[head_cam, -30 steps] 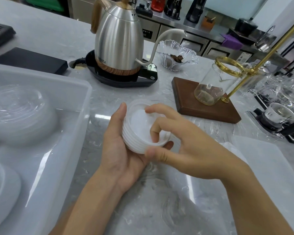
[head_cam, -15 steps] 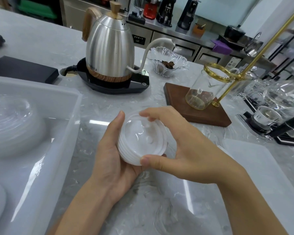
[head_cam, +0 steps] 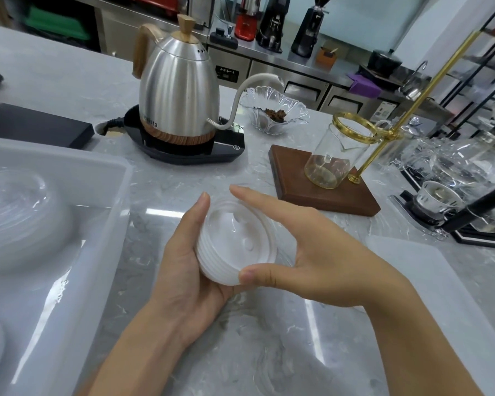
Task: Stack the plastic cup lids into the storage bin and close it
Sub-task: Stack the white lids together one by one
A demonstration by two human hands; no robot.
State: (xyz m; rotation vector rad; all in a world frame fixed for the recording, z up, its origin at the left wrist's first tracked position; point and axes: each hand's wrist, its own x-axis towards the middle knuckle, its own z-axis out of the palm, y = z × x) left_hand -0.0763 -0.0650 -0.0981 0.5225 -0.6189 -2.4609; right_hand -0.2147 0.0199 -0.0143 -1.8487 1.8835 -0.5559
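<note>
lid stack [head_cam: 236,241] sits mid-frame, a little below centre, held above the counter [head_cam: 183,184]. left hand [head_cam: 189,270] cups it from the lower left, palm under the stack, thumb up along its left edge, curled about halfway closed around the ribbed side. right hand [head_cam: 306,252] brackets it from the right: index finger over the top rim, thumb pressed on the lower edge, the rest of the hand spread fairly wide, so it is steadying more than gripping.

stack axis is tilted, open face looking up and right toward the camera, ribs running down-left into the left palm.

key relation: bin [head_cam: 103,212] lies at frame left, lidless, its near wall just left of the left hand. left hand is the nearer one; right hand is on the far side of the stack from the bin. clear lids [head_cam: 17,212] already sit inside, upper left of the bin, with more at the lower left corner.

judgement: stack looks squared up, next is a carry leftward over the wall, probably by the left hand alone. bin cover [head_cam: 440,295] seems to be the flat translucent sheet at frame right, so closing is not yet done.
</note>
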